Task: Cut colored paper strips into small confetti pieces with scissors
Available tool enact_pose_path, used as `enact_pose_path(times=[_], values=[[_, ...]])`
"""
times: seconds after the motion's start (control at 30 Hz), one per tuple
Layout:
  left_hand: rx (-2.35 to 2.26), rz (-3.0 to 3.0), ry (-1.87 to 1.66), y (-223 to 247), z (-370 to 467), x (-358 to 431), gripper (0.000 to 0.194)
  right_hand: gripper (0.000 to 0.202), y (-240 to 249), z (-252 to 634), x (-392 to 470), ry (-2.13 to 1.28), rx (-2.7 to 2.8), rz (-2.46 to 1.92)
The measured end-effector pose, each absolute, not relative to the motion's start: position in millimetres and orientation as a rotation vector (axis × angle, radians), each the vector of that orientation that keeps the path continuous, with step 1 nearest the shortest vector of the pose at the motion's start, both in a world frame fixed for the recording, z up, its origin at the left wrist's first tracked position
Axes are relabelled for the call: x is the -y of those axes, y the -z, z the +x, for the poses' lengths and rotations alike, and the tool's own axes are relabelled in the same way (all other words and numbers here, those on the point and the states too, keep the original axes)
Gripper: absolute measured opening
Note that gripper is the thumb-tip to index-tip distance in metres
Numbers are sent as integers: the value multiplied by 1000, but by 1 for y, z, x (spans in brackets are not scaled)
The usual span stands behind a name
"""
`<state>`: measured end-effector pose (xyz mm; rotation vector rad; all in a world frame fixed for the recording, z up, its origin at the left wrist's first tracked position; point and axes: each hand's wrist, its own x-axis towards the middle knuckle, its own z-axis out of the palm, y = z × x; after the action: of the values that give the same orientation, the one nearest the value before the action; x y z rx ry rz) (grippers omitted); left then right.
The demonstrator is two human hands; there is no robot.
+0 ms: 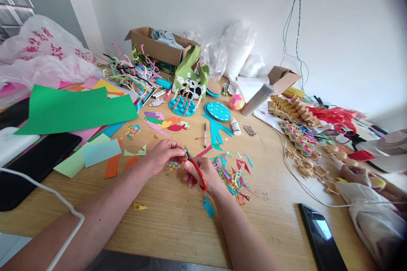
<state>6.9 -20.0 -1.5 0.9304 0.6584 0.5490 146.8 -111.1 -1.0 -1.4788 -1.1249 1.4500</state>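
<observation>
My right hand [199,171] is closed on red-handled scissors [202,178], whose dark blades point up and left toward my other fingertips. Thumb and forefinger of my left hand [167,156] are pinched together beside the blade tips; what they hold is too small to make out. Just below lies a small pile of coloured paper dots [174,165]. To the right of the scissors is a heap of colourful paper scraps [230,178]. Paper fish cutouts [167,123] lie beyond my hands, near a pen [205,134] and a small white bottle [235,127].
Green paper [79,110] and other coloured sheets cover the left side. A cardboard box [152,42], a green panda bag [192,80] and a grey bottle [259,99] stand at the back. A phone [321,235] lies front right, near another person's hands [358,175].
</observation>
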Motion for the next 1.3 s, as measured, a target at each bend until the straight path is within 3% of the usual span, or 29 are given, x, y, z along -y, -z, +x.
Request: enact_pose_path(times=[1.3], values=[[-619,953,-533,4,6,20,12,48,-8,146,111,-1455,1147,-1509]])
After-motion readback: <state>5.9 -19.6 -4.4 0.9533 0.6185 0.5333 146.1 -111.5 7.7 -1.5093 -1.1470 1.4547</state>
